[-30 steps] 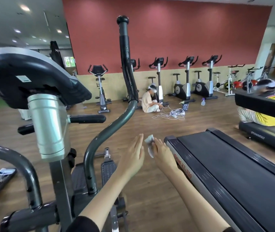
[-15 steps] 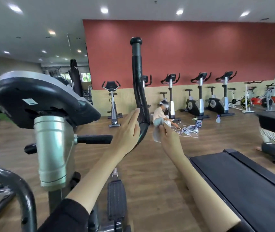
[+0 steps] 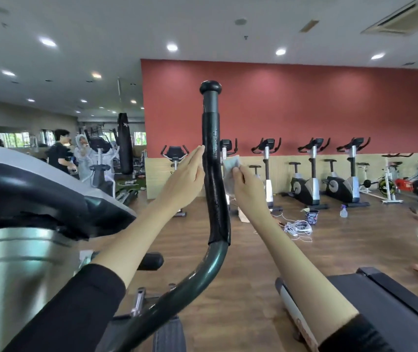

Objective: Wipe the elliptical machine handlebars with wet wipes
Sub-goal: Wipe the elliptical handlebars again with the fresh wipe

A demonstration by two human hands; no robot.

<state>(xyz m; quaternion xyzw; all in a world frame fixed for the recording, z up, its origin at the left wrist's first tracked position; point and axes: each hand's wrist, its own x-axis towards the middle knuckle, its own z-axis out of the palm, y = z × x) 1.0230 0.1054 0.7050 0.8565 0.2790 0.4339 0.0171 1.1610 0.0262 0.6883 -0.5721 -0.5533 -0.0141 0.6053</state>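
1. The right hand (image 3: 246,184) pinches a wet wipe (image 3: 231,166) in curled fingers, at the right edge of the handlebar (image 3: 211,148).
2. The left hand (image 3: 185,174) is flat, fingers straight and together, tips touching the grip's left side.
3. The handlebar stands near upright, knob uppermost, curving down-left below.
4. Both forearms reach up, flanking it.
5. The console (image 3: 37,189) sits left, a treadmill (image 3: 393,301) lower right, and exercise bikes (image 3: 309,184) behind.

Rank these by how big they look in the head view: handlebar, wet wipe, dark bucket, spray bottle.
1. handlebar, by far.
2. wet wipe, though nearness inflates it.
3. dark bucket and spray bottle: both far off and much alike, so unranked.
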